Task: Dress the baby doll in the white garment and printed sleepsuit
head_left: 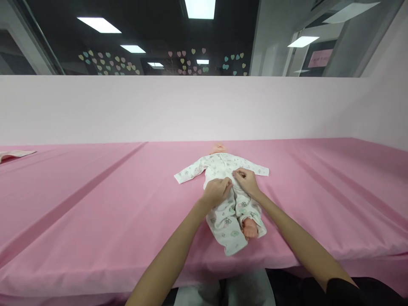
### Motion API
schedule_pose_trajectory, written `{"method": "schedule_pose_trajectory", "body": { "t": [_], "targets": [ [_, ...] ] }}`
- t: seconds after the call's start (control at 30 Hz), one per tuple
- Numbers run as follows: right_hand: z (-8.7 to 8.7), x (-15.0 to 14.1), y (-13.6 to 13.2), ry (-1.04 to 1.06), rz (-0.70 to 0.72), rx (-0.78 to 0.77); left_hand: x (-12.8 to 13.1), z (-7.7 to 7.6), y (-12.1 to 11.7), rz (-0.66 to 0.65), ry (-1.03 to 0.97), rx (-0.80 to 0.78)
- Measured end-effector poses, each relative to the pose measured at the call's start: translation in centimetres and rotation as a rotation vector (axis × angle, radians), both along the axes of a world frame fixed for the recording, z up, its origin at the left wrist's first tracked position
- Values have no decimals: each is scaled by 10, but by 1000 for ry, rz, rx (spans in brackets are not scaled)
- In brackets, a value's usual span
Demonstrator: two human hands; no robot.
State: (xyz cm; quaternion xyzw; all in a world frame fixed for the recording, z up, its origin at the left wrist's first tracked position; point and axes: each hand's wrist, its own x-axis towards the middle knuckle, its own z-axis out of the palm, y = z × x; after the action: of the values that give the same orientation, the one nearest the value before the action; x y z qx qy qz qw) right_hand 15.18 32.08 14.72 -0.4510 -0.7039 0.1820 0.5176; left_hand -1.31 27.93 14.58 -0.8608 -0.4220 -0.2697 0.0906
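Observation:
A baby doll [218, 148] lies on its back, head toward the wall, dressed in a white printed baby outfit [219, 163]. Both sleeves spread out sideways. One doll foot [250, 228] sticks out of the right trouser leg, while the left trouser leg [228, 229] covers its foot. At the doll's waist, my left hand [218, 190] is closed, its fingertips pinched at the outfit's front. My right hand [247, 181] pinches at the fabric a little higher and to the right. The exact bit of cloth between the fingers is hidden.
A pink sheet [95, 212] with raised creases covers the table, whose front edge is close to my lap. A folded light cloth [15, 154] lies at the far left. Behind the table rises a white wall [178, 110] with a window above it.

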Motion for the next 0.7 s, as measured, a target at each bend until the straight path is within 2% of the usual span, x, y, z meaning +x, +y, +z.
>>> {"method": "schedule_pose_trajectory", "body": {
  "t": [0.13, 0.23, 0.3, 0.37, 0.47, 0.6, 0.7],
  "targets": [
    [23, -18, 47, 150, -75, -16, 1, 11, 17, -10, -291, -56],
    [34, -38, 86, 159, -212, -76, 7, 31, 55, 129, -599, -124],
    [35, -50, 106, 73, -293, -105, 11, 41, 88, 287, -691, -245],
    [32, -57, 118, -16, -322, -128, 14, 45, 118, 409, -650, -356],
    [26, -58, 127, -88, -302, -155, 16, 44, 152, 492, -556, -403],
    [24, -51, 130, -161, -258, -170, 20, 40, 173, 591, -446, -394],
    [24, -49, 129, -219, -242, -183, 21, 37, 177, 596, -407, -361]
  ]
}}
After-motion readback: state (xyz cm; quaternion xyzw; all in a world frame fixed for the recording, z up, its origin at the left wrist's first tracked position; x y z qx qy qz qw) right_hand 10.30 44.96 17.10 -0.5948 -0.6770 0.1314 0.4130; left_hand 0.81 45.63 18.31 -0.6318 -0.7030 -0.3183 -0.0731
